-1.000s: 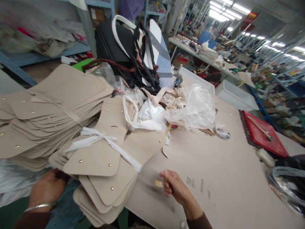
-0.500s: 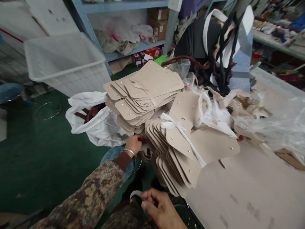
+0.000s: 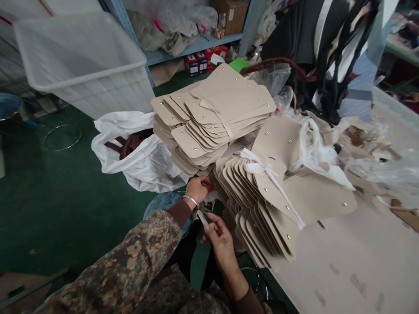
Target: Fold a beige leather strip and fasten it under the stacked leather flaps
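Note:
My left hand [image 3: 198,188], with a bangle at its wrist, reaches to the table edge beside the lower stack. Its fingers are curled, and what lies in them is hidden. Close below, my right hand [image 3: 221,237] pinches a short pale strip [image 3: 202,217] between thumb and finger. Beside the hands lies a stack of beige panels with brass studs [image 3: 240,179], bound by a white tie [image 3: 275,176]. Behind it rises a second tied stack of beige panels [image 3: 229,93]. A white bag [image 3: 144,168] with brown straps inside sits left of my left hand.
A large white bin [image 3: 94,74] stands at the far left, next to a blue shelf [image 3: 196,46]. Clear plastic and scraps [image 3: 386,172] lie on the right of the table [image 3: 347,270]. A round blue stool [image 3: 162,204] is under my left forearm.
My right hand has come up and forward from my lap with the pale strip, close to my left hand. The left hand stays by the stacks; the view has shifted.

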Demonstrator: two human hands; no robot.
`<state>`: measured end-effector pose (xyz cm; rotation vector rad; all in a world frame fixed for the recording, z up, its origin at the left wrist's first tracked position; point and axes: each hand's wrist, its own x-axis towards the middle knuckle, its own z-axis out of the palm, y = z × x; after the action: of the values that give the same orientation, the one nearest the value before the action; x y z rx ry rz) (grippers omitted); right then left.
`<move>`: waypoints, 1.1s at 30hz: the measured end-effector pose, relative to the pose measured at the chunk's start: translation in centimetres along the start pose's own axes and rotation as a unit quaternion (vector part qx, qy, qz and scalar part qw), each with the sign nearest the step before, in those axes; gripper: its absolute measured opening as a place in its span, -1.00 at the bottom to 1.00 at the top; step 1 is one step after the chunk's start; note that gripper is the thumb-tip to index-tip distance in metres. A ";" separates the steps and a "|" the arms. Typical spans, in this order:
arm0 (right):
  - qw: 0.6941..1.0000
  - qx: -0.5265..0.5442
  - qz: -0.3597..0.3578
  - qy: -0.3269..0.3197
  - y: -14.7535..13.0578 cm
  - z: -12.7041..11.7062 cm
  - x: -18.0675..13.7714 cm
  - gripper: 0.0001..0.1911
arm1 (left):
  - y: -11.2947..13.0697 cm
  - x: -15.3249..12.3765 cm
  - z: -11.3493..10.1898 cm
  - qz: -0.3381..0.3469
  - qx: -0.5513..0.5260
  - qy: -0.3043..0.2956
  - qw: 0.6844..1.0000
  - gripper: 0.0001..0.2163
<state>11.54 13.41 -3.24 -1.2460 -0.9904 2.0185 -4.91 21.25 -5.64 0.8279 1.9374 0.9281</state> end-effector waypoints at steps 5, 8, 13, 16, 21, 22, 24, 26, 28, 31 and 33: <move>0.979 0.201 0.034 -0.019 -2.4 1.1 0.4 -0.70 | -0.2 -0.6 -0.3 0.050 -0.032 -0.015 0.998 -0.91; 0.946 0.318 0.061 -0.019 -3.8 1.6 0.8 -0.71 | -0.2 -0.6 -0.7 0.079 -0.033 -0.023 0.996 -0.91; 0.906 0.411 0.096 -0.004 -4.6 2.0 2.1 -0.74 | -0.4 -0.6 -1.7 0.113 -0.035 -0.062 0.991 -0.87; 0.900 0.422 0.106 0.003 -4.2 2.0 2.9 -0.74 | -0.6 -0.8 -2.6 0.121 -0.049 -0.109 0.986 -0.81; 0.904 0.413 0.108 0.015 -3.5 2.1 3.7 -0.77 | -0.8 -1.3 -4.4 0.132 -0.097 -0.189 0.968 -0.70; 0.906 0.410 0.107 0.020 -3.5 2.1 3.8 -0.78 | -0.9 -1.4 -4.6 0.132 -0.108 -0.199 0.965 -0.69; 0.911 0.398 0.105 0.029 -3.3 2.2 3.9 -0.78 | -1.1 -1.5 -4.9 0.127 -0.130 -0.208 0.961 -0.67; 0.919 0.379 0.104 0.031 -3.1 2.2 3.9 -0.79 | -1.2 -1.7 -4.9 0.112 -0.150 -0.207 0.960 -0.64; 0.927 0.359 0.104 0.023 -2.9 2.2 3.7 -0.78 | -1.3 -2.0 -4.7 0.091 -0.168 -0.200 0.961 -0.61; 0.939 0.329 0.100 0.008 -2.5 2.2 3.1 -0.75 | -1.1 -2.5 -4.3 0.056 -0.194 -0.189 0.961 -0.57; 0.945 0.313 0.095 0.002 -2.3 2.1 2.7 -0.73 | -1.0 -2.7 -4.1 0.042 -0.210 -0.183 0.959 -0.57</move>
<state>8.70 16.18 -2.04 -1.0094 -0.1799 2.2218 -7.43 17.37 -3.81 0.7674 1.3330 1.0993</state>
